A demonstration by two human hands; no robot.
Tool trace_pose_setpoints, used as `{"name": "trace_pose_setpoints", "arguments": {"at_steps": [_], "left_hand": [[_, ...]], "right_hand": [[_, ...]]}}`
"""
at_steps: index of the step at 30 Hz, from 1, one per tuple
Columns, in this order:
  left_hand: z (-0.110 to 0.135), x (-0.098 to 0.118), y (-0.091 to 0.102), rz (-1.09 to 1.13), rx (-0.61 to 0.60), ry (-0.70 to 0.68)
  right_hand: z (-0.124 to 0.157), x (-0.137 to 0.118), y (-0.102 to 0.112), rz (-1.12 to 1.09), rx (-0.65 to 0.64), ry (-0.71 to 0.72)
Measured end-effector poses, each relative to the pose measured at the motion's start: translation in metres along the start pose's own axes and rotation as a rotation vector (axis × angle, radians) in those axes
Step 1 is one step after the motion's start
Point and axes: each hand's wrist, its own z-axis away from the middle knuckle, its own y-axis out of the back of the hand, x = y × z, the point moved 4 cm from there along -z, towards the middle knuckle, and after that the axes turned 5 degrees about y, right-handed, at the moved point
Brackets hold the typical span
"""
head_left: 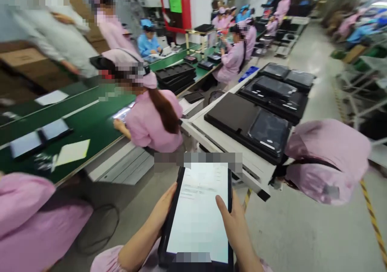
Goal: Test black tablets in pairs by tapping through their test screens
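I hold a black tablet (198,219) upright in front of me, its screen lit white with a few faint lines of text. My left hand (161,213) grips the tablet's left edge, thumb lying along the frame. My right hand (232,223) holds the right edge, its thumb resting on the screen. Both forearms come up from pink sleeves at the bottom of the view.
A green conveyor table (90,122) runs along the left with tablets and paper sheets on it. A seated person in pink (151,118) works there. A white table (229,143) carries black trays (250,124). Another pink-capped person (326,159) bends at the right. Grey floor lies ahead.
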Motion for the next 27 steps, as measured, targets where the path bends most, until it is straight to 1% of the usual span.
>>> {"name": "trace_pose_setpoints", "arguments": {"at_steps": [2, 4, 7, 9, 11, 14, 16, 19, 21, 22, 24, 25, 27], "left_hand": [[0.012, -0.006, 0.007, 0.079, 0.049, 0.030], [0.022, -0.010, 0.013, 0.147, 0.083, 0.021], [0.033, -0.017, 0.023, 0.209, 0.140, 0.022], [0.038, -0.022, 0.030, 0.231, 0.157, 0.036], [0.043, -0.029, 0.037, 0.244, 0.171, 0.052], [0.051, -0.035, 0.053, 0.267, 0.193, 0.062], [0.057, -0.037, 0.068, 0.276, 0.195, 0.060], [0.064, -0.040, 0.094, 0.274, 0.166, 0.067], [0.065, -0.045, 0.111, 0.288, 0.109, 0.063], [0.064, -0.048, 0.119, 0.311, 0.063, 0.038], [0.064, -0.053, 0.135, 0.371, -0.007, -0.053], [0.066, -0.055, 0.143, 0.394, -0.027, -0.108], [0.072, -0.060, 0.161, 0.412, -0.031, -0.196]], "right_hand": [[-0.007, -0.006, -0.009, 0.050, -0.089, 0.093], [-0.013, -0.010, -0.015, 0.043, -0.207, 0.121], [-0.016, -0.015, -0.022, -0.060, -0.347, 0.051], [-0.012, -0.020, -0.029, -0.145, -0.442, -0.015], [-0.003, -0.026, -0.036, -0.208, -0.531, -0.048], [0.013, -0.039, -0.047, -0.222, -0.561, -0.001], [0.024, -0.047, -0.055, -0.195, -0.567, 0.037], [0.040, -0.055, -0.069, -0.155, -0.596, 0.036], [0.048, -0.058, -0.080, -0.133, -0.598, 0.021], [0.051, -0.059, -0.085, -0.119, -0.596, 0.021], [0.059, -0.059, -0.098, -0.079, -0.593, 0.039], [0.063, -0.057, -0.104, -0.050, -0.592, 0.054], [0.071, -0.049, -0.119, 0.026, -0.607, 0.097]]}}
